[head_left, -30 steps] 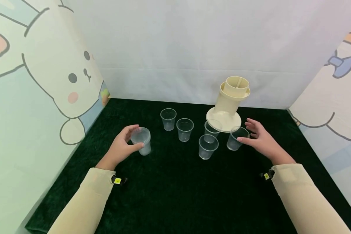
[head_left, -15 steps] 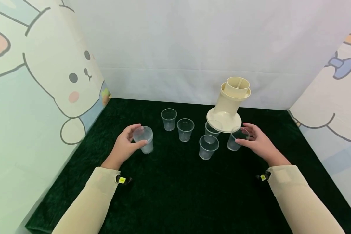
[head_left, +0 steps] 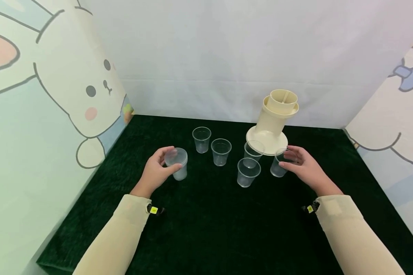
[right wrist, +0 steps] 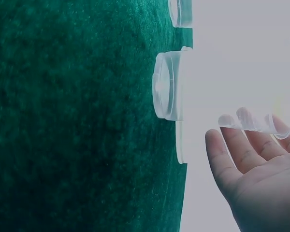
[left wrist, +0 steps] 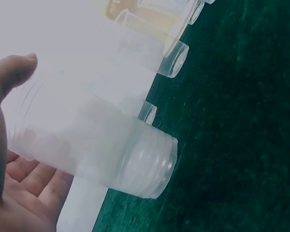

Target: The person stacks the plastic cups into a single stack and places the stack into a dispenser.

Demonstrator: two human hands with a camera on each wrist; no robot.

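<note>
My left hand point(head_left: 158, 166) grips a nested stack of clear plastic cups point(head_left: 180, 170), thumb in front and fingers behind. In the left wrist view, the stack point(left wrist: 135, 159) slants across the picture, its several layered bases close to the green cloth. My right hand point(head_left: 304, 166) holds a single clear plastic cup point(head_left: 277, 168) at the right, with the thumb on its near side and the fingers showing through its far wall. The right wrist view has those fingers point(right wrist: 253, 152) lying along the cup's rim, while much of the cup is washed out.
Several more clear cups stand upright between the hands, among them a back-left cup point(head_left: 202, 141) and a front cup point(head_left: 248, 173). Behind them is a cream cylindrical stand point(head_left: 272, 122) on a round base. White cloth point(head_left: 206, 46) backs the dark green table point(head_left: 206, 229).
My left hand has carried the cup stack a little to the right. The right hand has closed in around the right-hand cup. The other cups have stayed in place, and the view has shifted slightly.
</note>
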